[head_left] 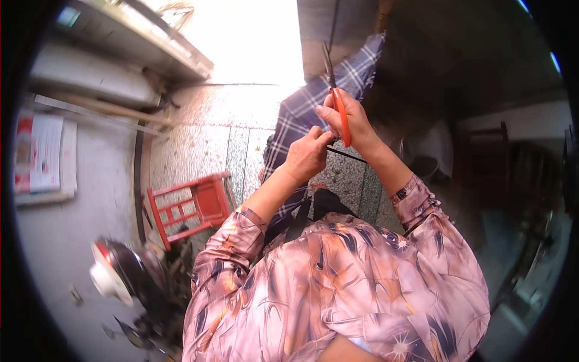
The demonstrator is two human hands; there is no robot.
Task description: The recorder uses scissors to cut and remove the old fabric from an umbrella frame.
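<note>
A pair of scissors (341, 114) with orange-red handles is in my right hand (356, 123), its dark blades pointing up and away. My left hand (306, 155) is closed just below and left of it, fingertips close to the right hand's. A thin black cord (347, 154) runs from the left fingertips to the right, passing under my right wrist; the pinch itself is partly hidden. Behind both hands stretches a dark blue plaid cloth (295, 114) with white lines, from beside my lap up to the far right. The blades lie in front of the cloth; whether they touch it I cannot tell.
A small red wooden chair (208, 202) stands at the left on the speckled floor (193, 139). Printed papers (45, 154) lie on a pale surface at the far left. Nearer is a dark, shiny object with a white end (108, 274). Dim furniture fills the right side.
</note>
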